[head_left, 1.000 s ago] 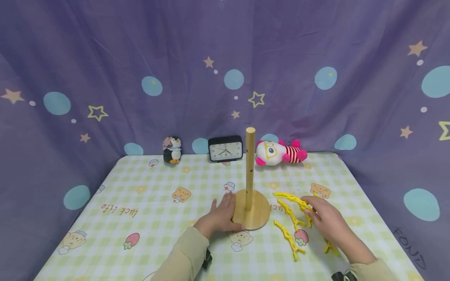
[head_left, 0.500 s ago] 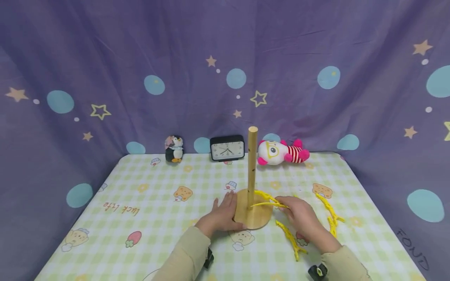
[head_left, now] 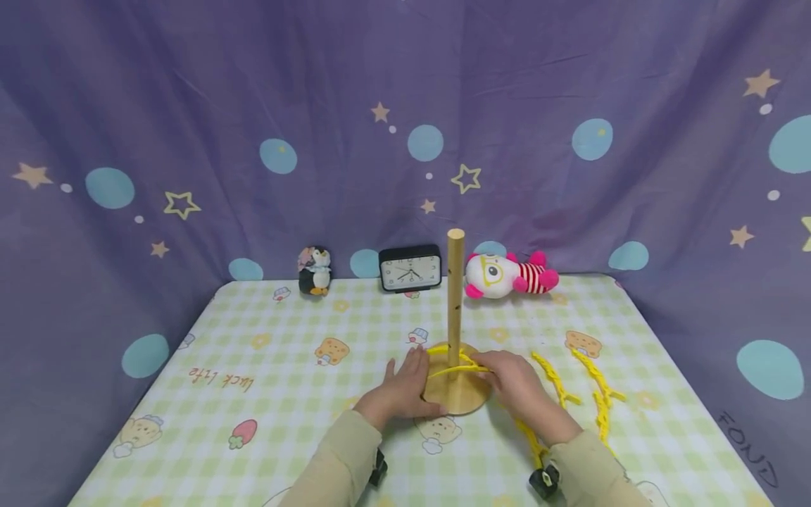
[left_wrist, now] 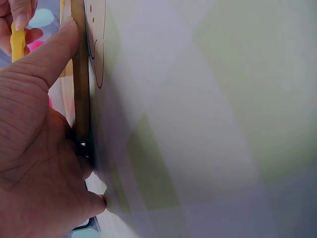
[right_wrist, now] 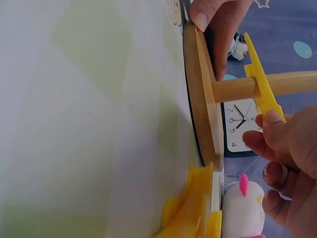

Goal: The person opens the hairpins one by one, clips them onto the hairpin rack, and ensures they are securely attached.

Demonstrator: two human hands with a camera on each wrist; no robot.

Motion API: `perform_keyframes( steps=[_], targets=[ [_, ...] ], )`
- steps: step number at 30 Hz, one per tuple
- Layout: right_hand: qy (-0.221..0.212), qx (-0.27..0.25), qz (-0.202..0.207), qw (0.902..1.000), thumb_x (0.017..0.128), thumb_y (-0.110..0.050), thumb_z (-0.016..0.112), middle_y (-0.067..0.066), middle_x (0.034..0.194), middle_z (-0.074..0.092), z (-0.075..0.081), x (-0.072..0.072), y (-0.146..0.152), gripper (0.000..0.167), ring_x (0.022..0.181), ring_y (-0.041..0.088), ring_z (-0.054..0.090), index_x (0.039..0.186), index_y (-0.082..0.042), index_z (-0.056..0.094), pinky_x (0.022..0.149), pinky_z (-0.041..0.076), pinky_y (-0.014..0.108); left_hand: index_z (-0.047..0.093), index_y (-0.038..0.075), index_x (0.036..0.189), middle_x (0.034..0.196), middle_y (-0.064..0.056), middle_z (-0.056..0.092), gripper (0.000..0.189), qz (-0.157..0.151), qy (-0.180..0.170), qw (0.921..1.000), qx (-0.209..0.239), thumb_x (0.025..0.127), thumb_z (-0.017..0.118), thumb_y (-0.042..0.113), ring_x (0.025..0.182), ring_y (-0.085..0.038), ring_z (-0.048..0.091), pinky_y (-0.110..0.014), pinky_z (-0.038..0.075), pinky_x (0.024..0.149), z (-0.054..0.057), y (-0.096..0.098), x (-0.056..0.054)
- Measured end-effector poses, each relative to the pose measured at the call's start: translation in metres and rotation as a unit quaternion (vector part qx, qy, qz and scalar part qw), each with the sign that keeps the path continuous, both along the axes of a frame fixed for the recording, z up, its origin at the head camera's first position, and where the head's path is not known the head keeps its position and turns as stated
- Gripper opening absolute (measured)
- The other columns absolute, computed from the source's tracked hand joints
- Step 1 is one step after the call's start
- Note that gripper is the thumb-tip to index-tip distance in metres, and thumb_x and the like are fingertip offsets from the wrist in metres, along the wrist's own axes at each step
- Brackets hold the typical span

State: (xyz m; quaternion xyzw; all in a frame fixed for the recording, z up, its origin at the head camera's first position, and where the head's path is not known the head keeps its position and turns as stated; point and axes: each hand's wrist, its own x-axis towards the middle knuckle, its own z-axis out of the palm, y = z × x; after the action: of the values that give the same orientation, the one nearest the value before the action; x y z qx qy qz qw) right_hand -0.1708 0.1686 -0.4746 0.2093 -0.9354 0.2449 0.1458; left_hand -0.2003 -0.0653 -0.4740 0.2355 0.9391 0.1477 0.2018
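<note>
A round wooden base (head_left: 461, 400) carries an upright wooden pole (head_left: 454, 303) with small dark marks along it. My left hand (head_left: 399, 391) rests against the base's left rim, fingers extended, thumb (left_wrist: 59, 47) on the near edge. My right hand (head_left: 518, 386) pinches a yellow forked plastic piece (right_wrist: 262, 82) between thumb and fingers. Low on the pole, above the base, its two long arms pass on either side of it. In the right wrist view the other fingers of that hand are curled beside the piece.
Several similar yellow pieces (head_left: 557, 380) lie on the checked tablecloth (head_left: 304, 436) to the right, one partly under my right forearm. Along the back stand a penguin figure (head_left: 314, 271) and a black clock (head_left: 410, 269); a pink-and-white plush toy (head_left: 507, 274) lies there too.
My right hand has lifted the yellow piece from the pieces on the right and moved left, bringing its arms around the pole. My left hand stays at the base.
</note>
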Motion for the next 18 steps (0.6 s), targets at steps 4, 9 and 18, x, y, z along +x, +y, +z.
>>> perform_keyframes(
  steps=[4, 9, 18],
  targets=[
    [0.01, 0.0, 0.014, 0.9999, 0.083, -0.004, 0.075, 0.006, 0.103, 0.073, 0.0, 0.0, -0.003, 0.03, 0.094, 0.025, 0.067, 0.113, -0.006, 0.071, 0.084, 0.053, 0.043, 0.017, -0.002, 0.154, 0.162, -0.016, 0.002, 0.108, -0.002, 0.002, 1.0, -0.002, 0.083, 0.067, 0.061, 0.149, -0.028, 0.0, -0.056, 0.002, 0.116, 0.001, 0.0, 0.001],
    [-0.04, -0.006, 0.014, 0.9991, 0.087, -0.003, 0.071, 0.007, 0.111, 0.07, 0.001, 0.002, -0.002, 0.029, 0.103, 0.027, 0.064, 0.116, -0.005, 0.069, 0.09, 0.05, 0.045, 0.01, 0.0, 0.155, 0.163, -0.016, 0.002, 0.112, 0.001, -0.003, 1.0, 0.001, 0.082, 0.067, 0.062, 0.149, -0.027, 0.0, -0.056, 0.002, 0.116, 0.001, 0.0, 0.0],
    [-0.092, -0.039, 0.01, 0.9949, 0.09, -0.016, 0.072, 0.008, 0.137, 0.056, -0.001, 0.009, 0.009, 0.051, 0.117, 0.028, 0.057, 0.137, -0.01, 0.054, 0.096, 0.047, 0.047, 0.007, 0.001, 0.156, 0.163, -0.016, 0.002, 0.113, 0.003, -0.002, 1.0, 0.008, 0.081, 0.068, 0.061, 0.149, -0.027, 0.0, -0.055, 0.001, 0.117, -0.001, -0.001, 0.0]
  ],
)
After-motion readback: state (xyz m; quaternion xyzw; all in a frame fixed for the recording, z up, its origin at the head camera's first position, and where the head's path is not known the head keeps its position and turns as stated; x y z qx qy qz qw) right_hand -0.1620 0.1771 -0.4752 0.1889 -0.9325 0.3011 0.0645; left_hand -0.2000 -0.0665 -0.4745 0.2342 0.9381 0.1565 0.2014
